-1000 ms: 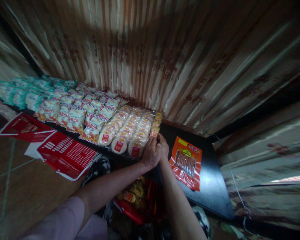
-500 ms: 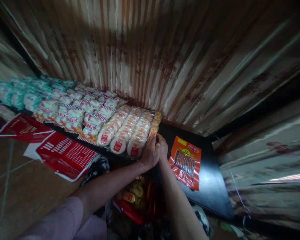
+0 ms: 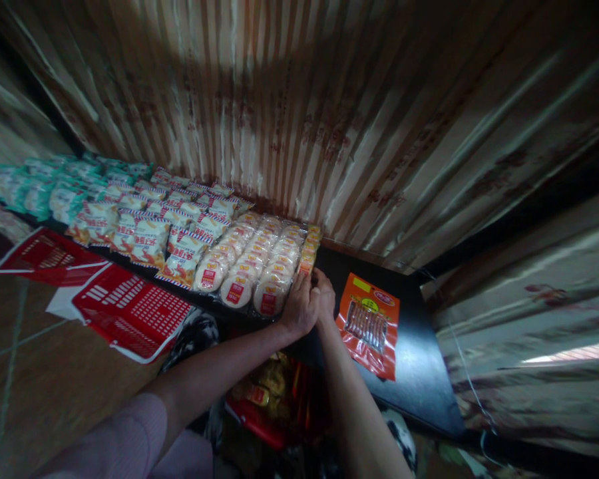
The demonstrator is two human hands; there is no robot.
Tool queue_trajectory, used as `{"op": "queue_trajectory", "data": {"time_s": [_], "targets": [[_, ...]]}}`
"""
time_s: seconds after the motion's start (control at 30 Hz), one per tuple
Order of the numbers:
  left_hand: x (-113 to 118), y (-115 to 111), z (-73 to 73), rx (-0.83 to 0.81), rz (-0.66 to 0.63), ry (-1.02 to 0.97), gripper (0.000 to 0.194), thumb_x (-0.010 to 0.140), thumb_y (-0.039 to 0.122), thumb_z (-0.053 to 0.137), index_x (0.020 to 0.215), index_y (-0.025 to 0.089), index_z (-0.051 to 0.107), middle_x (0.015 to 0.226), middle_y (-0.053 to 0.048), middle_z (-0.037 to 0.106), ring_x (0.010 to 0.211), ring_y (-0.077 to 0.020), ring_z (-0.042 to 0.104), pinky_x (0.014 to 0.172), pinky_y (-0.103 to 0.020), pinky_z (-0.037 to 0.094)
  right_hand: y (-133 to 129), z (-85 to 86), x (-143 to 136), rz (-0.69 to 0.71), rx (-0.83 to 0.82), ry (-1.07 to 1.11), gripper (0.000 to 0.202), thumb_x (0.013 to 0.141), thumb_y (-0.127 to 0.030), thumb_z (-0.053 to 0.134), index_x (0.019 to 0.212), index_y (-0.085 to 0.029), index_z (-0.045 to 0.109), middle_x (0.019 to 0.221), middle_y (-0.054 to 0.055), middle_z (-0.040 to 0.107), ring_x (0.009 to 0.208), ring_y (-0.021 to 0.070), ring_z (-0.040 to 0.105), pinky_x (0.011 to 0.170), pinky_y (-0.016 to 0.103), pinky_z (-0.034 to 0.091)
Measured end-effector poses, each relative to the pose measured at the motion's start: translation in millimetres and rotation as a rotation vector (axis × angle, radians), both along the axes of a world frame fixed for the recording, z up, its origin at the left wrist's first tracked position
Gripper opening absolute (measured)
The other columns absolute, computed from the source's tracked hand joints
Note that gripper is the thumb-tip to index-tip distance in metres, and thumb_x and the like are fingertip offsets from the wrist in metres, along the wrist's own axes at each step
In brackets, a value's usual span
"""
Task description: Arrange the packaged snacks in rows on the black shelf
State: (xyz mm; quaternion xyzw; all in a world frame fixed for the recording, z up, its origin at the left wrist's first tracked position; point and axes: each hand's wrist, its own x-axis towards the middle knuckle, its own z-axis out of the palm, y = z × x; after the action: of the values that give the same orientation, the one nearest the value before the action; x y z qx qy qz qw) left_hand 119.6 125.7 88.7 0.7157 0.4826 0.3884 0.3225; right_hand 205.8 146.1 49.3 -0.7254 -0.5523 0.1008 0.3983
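Observation:
My left hand (image 3: 299, 305) and my right hand (image 3: 324, 295) are close together at the front end of a narrow row of small yellow snack packets. Their fingers are closed around the front yellow snack packet (image 3: 307, 263), and most of it is hidden behind them. Just left of my left hand stand rows of clear-wrapped round white crackers (image 3: 268, 296) with red labels. To the right of my right hand, an orange bag of sausage-like sticks (image 3: 369, 326) lies flat on the black table (image 3: 419, 359).
Further left on the table are white-and-red snack bags (image 3: 142, 236) and green-and-white packets (image 3: 67, 199). Red baskets (image 3: 130, 309) are at the lower left. A red basket with yellow packets (image 3: 267, 436) sits below my arms. A striped curtain (image 3: 279, 120) hangs behind.

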Motion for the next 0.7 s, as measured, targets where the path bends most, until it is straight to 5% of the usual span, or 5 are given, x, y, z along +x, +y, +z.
{"op": "queue_trajectory", "data": {"time_s": [0.43,0.7], "targets": [[-6.5,-13.8,9.1,0.06,-0.037,0.066,0.042,0.088,0.022,0.031,0.119,0.001,0.05,0.133,-0.022,0.045,0.131,-0.0262,0.034,0.109,-0.046,0.03,-16.4,19.3,-3.4,-0.027,0.056,-0.028,0.046,0.076,-0.023,0.038,0.117,-0.011,0.053,0.107,0.016,0.057,0.097,0.0238,0.053,0.083,0.037,0.043],[-24.3,-47.6,6.0,0.152,-0.066,0.022,0.037,0.088,0.021,0.032,0.116,0.009,0.052,0.127,-0.015,0.053,0.123,-0.0223,0.045,0.105,-0.041,0.039,-57.6,33.5,-22.5,0.059,0.127,-0.005,0.041,0.076,-0.021,0.037,0.11,-0.011,0.057,0.103,0.014,0.059,0.098,0.0216,0.054,0.087,0.037,0.045]]}}
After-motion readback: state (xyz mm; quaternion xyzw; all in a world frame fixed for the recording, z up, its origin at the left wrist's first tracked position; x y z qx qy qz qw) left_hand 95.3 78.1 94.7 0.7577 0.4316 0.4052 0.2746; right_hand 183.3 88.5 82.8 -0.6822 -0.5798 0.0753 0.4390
